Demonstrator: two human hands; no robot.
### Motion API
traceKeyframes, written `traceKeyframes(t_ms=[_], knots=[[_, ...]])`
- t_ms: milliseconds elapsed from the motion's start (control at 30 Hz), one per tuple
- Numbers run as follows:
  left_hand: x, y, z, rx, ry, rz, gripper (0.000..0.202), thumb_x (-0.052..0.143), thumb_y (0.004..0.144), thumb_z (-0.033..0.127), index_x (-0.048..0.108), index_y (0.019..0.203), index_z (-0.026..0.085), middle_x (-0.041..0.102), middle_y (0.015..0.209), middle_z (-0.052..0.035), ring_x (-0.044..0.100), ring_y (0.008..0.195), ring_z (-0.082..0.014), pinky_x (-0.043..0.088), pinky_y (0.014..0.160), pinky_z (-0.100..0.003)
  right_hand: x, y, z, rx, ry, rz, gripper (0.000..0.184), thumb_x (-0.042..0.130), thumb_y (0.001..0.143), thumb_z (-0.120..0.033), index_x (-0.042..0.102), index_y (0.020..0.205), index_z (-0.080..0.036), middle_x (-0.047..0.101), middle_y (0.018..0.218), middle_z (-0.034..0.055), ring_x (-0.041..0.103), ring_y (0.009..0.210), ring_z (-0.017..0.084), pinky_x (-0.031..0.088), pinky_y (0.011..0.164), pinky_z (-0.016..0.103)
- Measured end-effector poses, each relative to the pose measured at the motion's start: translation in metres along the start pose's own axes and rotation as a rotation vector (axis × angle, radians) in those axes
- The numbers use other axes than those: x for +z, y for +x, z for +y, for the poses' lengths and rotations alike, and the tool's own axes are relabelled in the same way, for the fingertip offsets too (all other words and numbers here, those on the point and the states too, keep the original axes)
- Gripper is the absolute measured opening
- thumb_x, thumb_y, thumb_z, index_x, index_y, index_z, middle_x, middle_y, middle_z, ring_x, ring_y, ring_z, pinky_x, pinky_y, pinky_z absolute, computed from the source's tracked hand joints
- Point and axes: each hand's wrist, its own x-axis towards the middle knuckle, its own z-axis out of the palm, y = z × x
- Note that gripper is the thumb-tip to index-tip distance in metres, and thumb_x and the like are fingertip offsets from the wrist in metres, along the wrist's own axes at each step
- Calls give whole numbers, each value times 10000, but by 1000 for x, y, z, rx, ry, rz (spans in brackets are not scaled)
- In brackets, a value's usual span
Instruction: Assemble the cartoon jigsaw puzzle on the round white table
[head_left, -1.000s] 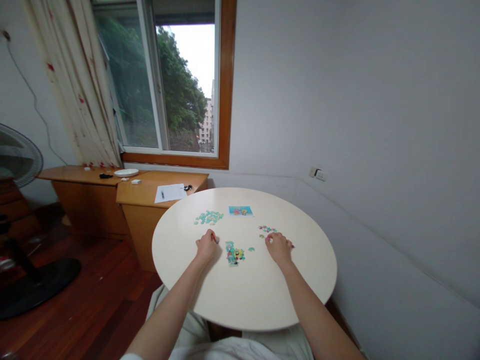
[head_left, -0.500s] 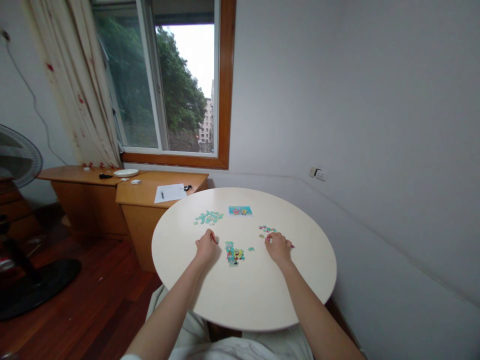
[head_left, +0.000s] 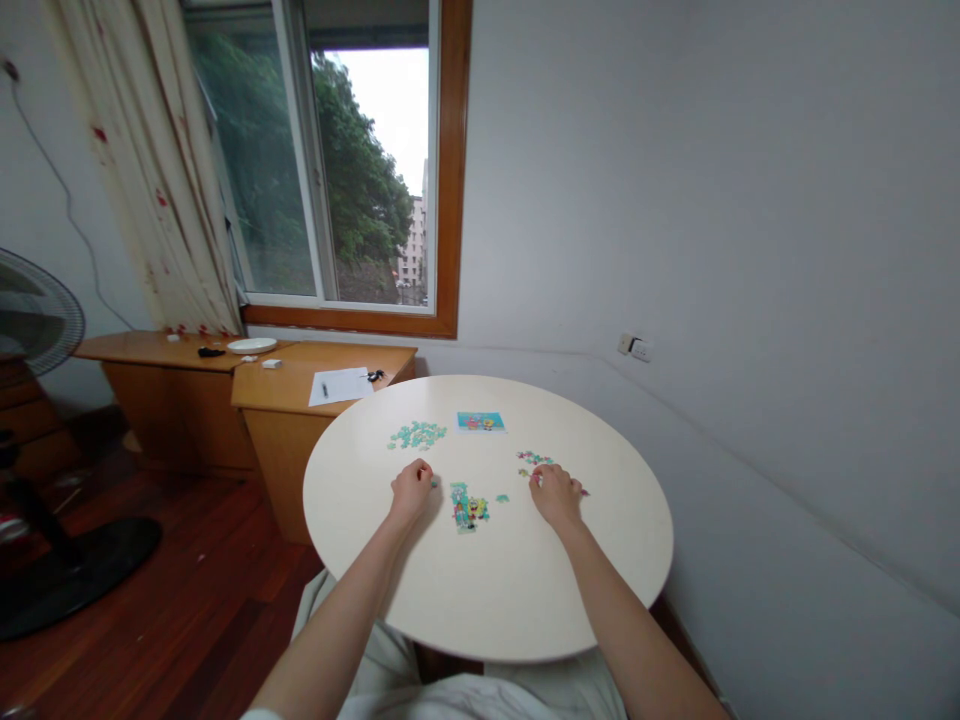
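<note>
My left hand [head_left: 412,486] is closed in a pinch left of the joined jigsaw section [head_left: 469,508], which shows cartoon figures on teal. A small puzzle piece [head_left: 434,482] shows at its fingertips, mostly hidden. My right hand [head_left: 556,494] is bent over the right-hand pieces, its fingertips closed on a pinkish puzzle piece [head_left: 535,479]. Just beyond it lies a small group of red and teal pieces [head_left: 534,458]. One loose teal piece [head_left: 502,498] rests between the joined section and my right hand.
A heap of teal pieces [head_left: 418,435] and a picture card [head_left: 481,422] lie toward the far side of the round white table [head_left: 495,600]. Behind it on the left stands a wooden cabinet [head_left: 262,400] with paper [head_left: 341,387]. A fan [head_left: 37,310] is farther left.
The red piece that showed at my left fingertips has turned and is now largely out of sight. My right hand has barely shifted. The pieces on the table look unmoved.
</note>
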Motion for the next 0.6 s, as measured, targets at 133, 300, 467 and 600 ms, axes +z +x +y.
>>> traceKeyframes(t_ms=[133, 300, 467, 600], knots=[[2, 2, -3, 26, 12, -2, 204, 394, 724, 144, 528, 578, 187, 553, 557, 5, 504, 600, -146, 313, 591, -247, 2, 0, 0, 2, -9, -2, 238, 433, 851, -237, 612, 1000, -190, 607, 1058, 97, 539, 1014, 223, 334, 858, 361], [2, 2, -5, 32, -6, 15, 195, 408, 702, 155, 525, 548, 181, 527, 524, 11, 484, 580, -136, 311, 568, -232, -1, 0, -1, 8, 5, -9, 228, 439, 847, -243, 613, 985, -188, 603, 1054, 96, 539, 1013, 225, 332, 857, 368], [2, 2, -6, 37, -9, 24, 198, 406, 707, 168, 527, 551, 183, 538, 536, 7, 485, 578, -135, 317, 562, -228, -1, 0, -2, 13, 8, -16, 221, 434, 857, -243, 611, 979, -188, 602, 1050, 96, 539, 1012, 225, 332, 853, 363], [2, 2, -5, 27, -18, 12, 173, 426, 699, 177, 535, 565, 185, 552, 543, 4, 491, 578, -140, 324, 559, -230, 1, 1, -2, 9, 6, -13, 209, 438, 863, -249, 608, 971, -189, 602, 1047, 96, 539, 1010, 226, 331, 850, 358]])
